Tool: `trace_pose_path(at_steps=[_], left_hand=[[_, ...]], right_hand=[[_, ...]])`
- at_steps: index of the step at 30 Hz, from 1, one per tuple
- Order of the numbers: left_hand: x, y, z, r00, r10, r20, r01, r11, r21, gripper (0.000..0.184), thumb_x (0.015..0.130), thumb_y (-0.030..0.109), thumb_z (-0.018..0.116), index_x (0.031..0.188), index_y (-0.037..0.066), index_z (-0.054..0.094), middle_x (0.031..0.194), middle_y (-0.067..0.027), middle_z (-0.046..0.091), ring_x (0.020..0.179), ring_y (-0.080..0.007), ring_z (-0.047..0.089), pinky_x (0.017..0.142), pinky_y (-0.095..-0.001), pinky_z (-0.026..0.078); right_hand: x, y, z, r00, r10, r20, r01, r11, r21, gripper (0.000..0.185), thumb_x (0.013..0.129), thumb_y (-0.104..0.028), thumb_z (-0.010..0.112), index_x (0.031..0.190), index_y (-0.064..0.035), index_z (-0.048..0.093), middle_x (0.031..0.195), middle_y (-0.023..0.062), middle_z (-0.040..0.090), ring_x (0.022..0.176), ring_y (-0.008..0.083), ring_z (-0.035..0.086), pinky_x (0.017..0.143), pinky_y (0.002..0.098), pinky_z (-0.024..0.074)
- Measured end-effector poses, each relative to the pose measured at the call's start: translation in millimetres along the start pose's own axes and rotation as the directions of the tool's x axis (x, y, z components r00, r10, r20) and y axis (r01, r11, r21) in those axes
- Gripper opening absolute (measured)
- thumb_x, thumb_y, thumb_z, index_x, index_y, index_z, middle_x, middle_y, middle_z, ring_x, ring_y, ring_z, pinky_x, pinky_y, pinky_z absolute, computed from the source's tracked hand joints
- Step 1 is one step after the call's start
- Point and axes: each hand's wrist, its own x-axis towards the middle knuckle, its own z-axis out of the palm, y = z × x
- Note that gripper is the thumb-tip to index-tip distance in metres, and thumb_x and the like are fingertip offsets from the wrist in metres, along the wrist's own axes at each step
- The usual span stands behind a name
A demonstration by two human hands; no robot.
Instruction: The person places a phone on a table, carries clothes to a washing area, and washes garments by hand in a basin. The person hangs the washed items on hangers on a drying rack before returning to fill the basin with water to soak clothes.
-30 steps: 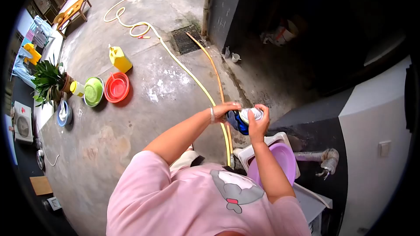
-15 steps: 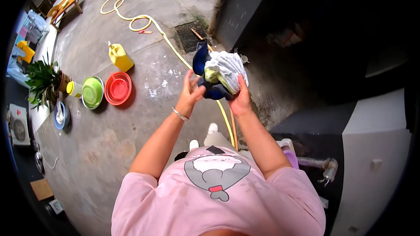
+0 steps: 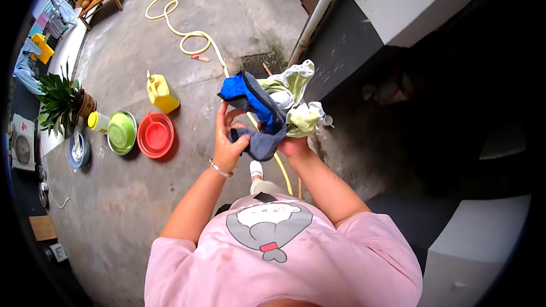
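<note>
Blue cloth (image 3: 254, 98) is now gripped by the left hand's (image 3: 226, 149) fingers, so it is opened out beside green-and-white cloth (image 3: 305, 118); the right hand's (image 3: 295, 147) hidden fingers cannot be judged.

Concrete floor (image 3: 131, 193): yellow hose (image 3: 220, 57), yellow jug (image 3: 163, 95), red basin (image 3: 161, 154).

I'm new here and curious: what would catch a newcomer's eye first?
Probably the vivid blue-and-grey cloth item and yellow-green cloth, held between the left hand and right hand near the picture's centre. Left of them, a red basin and a yellow jug stand on the floor. Farther off, a pale yellow hose lies in loops.
</note>
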Motion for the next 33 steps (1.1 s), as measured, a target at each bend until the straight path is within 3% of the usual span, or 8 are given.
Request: trace_pose_path(at_steps=[6, 9, 10, 14, 23, 29, 31, 33], left_hand=[[73.9, 3.9, -22.8, 0.987, -0.143, 0.077, 0.140, 0.989, 0.036, 0.064, 0.076, 0.026, 0.061, 0.132, 0.010, 0.033, 0.115, -0.0102, 0.051, 0.097, -0.0187, 0.050, 0.084, -0.0314, 0.040], [109.8, 6.7, -30.6, 0.946, -0.315, -0.082, 0.285, 0.923, -0.259, 0.057, 0.083, 0.033, 0.056, 0.130, 0.011, 0.035, 0.116, -0.0073, 0.050, 0.102, -0.0168, 0.050, 0.087, -0.0320, 0.038], [127.6, 7.0, -37.7, 0.929, -0.347, -0.131, 0.261, 0.863, -0.432, 0.046, 0.085, 0.026, 0.056, 0.125, 0.009, 0.041, 0.113, -0.0067, 0.053, 0.101, -0.0152, 0.052, 0.087, -0.0316, 0.040], [196.6, 20.4, -80.9, 0.958, -0.107, -0.264, -0.009, 0.916, -0.400, 0.030, 0.077, -0.004, 0.057, 0.105, 0.004, 0.052, 0.102, -0.0057, 0.060, 0.093, -0.0147, 0.057, 0.087, -0.0296, 0.042], [323.4, 38.2, -200.9, 0.991, 0.014, -0.131, -0.064, 0.919, -0.390, 0.037, 0.068, -0.006, 0.059, 0.104, 0.004, 0.056, 0.097, -0.0017, 0.062, 0.089, -0.0118, 0.058, 0.085, -0.0274, 0.043], [434.3, 47.4, -299.4, 0.990, -0.002, -0.142, -0.001, 1.000, -0.018, 0.027, 0.073, -0.003, 0.059, 0.099, 0.004, 0.058, 0.091, -0.0014, 0.062, 0.087, -0.0107, 0.058, 0.079, -0.0270, 0.047], [477.1, 44.7, -314.4, 0.961, -0.171, -0.219, 0.077, 0.921, -0.382, 0.028, 0.079, 0.001, 0.056, 0.107, 0.005, 0.053, 0.101, -0.0044, 0.060, 0.090, -0.0143, 0.058, 0.080, -0.0318, 0.047], [512.9, 33.1, -331.4, 0.947, -0.261, -0.185, 0.132, 0.847, -0.516, 0.026, 0.087, 0.015, 0.051, 0.111, 0.007, 0.049, 0.108, -0.0056, 0.058, 0.098, -0.0164, 0.056, 0.082, -0.0336, 0.045]], right_hand=[[111.8, -39.8, -3.9, 0.996, -0.069, -0.056, 0.069, 0.998, 0.000, 0.044, 0.085, -0.045, 0.049, 0.112, -0.0108, 0.051, 0.106, 0.0092, 0.058, 0.096, 0.0257, 0.056, 0.086, 0.0437, 0.0447], [148.8, -40.3, -0.2, 0.999, 0.003, -0.046, -0.002, 1.000, 0.018, 0.044, 0.084, -0.045, 0.049, 0.111, -0.0107, 0.051, 0.105, 0.0093, 0.058, 0.095, 0.0259, 0.056, 0.086, 0.0439, 0.0446], [166.0, -37.7, 1.1, 0.999, 0.021, -0.046, -0.020, 0.999, 0.024, 0.043, 0.084, -0.045, 0.049, 0.111, -0.0107, 0.051, 0.105, 0.0094, 0.058, 0.095, 0.0259, 0.056, 0.086, 0.0439, 0.0446], [236.7, -29.3, 10.4, 0.996, 0.090, -0.023, -0.090, 0.995, 0.035, 0.043, 0.084, -0.046, 0.049, 0.110, -0.0106, 0.052, 0.104, 0.0095, 0.059, 0.095, 0.0262, 0.056, 0.086, 0.0441, 0.0445], [425.0, 10.3, 36.5, 0.988, 0.146, 0.041, -0.148, 0.987, 0.056, 0.043, 0.084, -0.047, 0.049, 0.107, -0.0104, 0.053, 0.103, 0.0099, 0.059, 0.094, 0.0267, 0.056, 0.086, 0.0444, 0.0442], [534.7, 29.9, 41.4, 0.989, 0.146, 0.035, -0.150, 0.974, 0.171, 0.043, 0.084, -0.047, 0.049, 0.105, -0.0102, 0.053, 0.101, 0.0101, 0.059, 0.094, 0.0271, 0.056, 0.086, 0.0447, 0.0441], [570.4, 31.1, 41.6, 0.992, 0.124, 0.035, -0.129, 0.964, 0.233, 0.043, 0.083, -0.048, 0.049, 0.105, -0.0102, 0.053, 0.101, 0.0101, 0.059, 0.093, 0.0272, 0.056, 0.086, 0.0448, 0.0440], [609.4, 30.4, 42.6, 0.993, 0.081, 0.086, -0.106, 0.938, 0.329, 0.043, 0.083, -0.048, 0.049, 0.104, -0.0101, 0.053, 0.101, 0.0102, 0.059, 0.093, 0.0274, 0.056, 0.087, 0.0448, 0.0440]])
